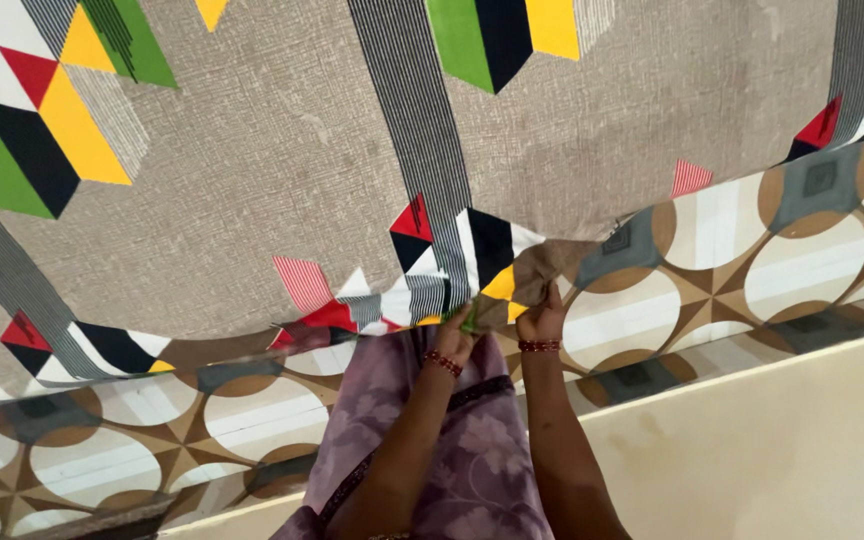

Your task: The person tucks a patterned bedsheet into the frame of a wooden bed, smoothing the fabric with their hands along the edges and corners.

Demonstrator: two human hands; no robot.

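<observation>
Grey cotton bedsheet with coloured geometric blocks (282, 160) lies spread over the patterned circle-print mattress (782, 250); my left hand (455, 335) and right hand (542, 318) each pinch its near edge at the middle, cream floor (782, 450) open alongside.

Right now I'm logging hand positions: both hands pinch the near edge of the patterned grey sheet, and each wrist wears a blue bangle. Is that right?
Not quite. The head view shows the left hand and right hand gripping the near edge of the patterned grey sheet, but the bangles on each wrist are red, not blue.
</observation>
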